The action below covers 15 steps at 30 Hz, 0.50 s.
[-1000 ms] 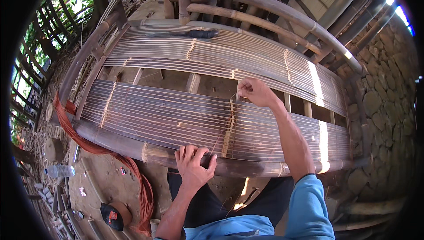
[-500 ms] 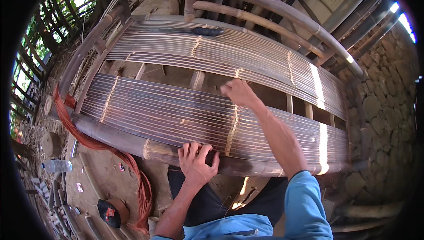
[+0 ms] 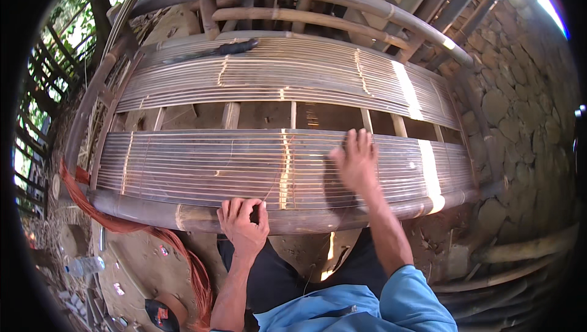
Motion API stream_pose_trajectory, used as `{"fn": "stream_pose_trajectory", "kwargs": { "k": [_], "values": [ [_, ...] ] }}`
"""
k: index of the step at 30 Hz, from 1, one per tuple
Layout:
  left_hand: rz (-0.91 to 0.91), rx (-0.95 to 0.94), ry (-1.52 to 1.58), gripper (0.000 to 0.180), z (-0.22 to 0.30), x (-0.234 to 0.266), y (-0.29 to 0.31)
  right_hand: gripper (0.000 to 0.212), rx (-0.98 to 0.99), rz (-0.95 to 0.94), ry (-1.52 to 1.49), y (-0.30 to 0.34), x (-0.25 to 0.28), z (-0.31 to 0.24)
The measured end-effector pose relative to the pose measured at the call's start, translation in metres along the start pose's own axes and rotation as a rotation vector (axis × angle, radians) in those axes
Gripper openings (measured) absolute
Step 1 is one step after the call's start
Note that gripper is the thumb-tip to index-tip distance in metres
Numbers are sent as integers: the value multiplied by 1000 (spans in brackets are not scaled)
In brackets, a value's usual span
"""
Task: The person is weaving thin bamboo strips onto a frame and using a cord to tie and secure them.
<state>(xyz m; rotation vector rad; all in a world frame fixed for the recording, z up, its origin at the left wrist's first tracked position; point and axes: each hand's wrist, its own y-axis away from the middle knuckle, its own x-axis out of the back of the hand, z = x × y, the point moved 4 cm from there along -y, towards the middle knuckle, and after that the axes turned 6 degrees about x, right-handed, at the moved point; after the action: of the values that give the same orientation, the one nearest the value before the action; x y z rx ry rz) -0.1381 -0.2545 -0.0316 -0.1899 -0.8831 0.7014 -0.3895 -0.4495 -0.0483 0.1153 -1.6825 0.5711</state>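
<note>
My left hand (image 3: 243, 227) rests at the front bamboo pole (image 3: 143, 209) of a long bamboo bench. Its thumb and forefinger are pinched together, and a thin strand seems to run up from the fingertips over the slats. My right hand (image 3: 358, 164) hovers over or lightly touches the near panel of narrow bamboo slats (image 3: 195, 164), fingers stretched out and nothing visible in it. Pale lashings cross these slats, one of them a binding (image 3: 284, 170) between my two hands.
A far slat panel (image 3: 306, 69) lies beyond an open gap with crossbars. A dark-handled blade (image 3: 211, 51) rests on it. Reddish-brown fibre strands (image 3: 183, 249) drape over the bench's left end. A plastic bottle (image 3: 85, 265) lies on the ground; a stone wall (image 3: 513, 130) stands at right.
My right hand has come down from the gap toward me and its fingers have spread. My left hand stays at the front pole, its thumb now against the forefinger. The view has shifted.
</note>
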Motion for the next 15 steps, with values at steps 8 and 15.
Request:
{"fn": "stream_pose_trajectory", "kwargs": {
  "k": [8, 15],
  "values": [
    [28, 12, 39, 8, -7, 6, 4, 37, 272, 52, -747, 41, 66, -79],
    [22, 10, 57, 9, -4, 5, 3, 26, 21, 114, -505, -39, 33, 9]
  ]
}}
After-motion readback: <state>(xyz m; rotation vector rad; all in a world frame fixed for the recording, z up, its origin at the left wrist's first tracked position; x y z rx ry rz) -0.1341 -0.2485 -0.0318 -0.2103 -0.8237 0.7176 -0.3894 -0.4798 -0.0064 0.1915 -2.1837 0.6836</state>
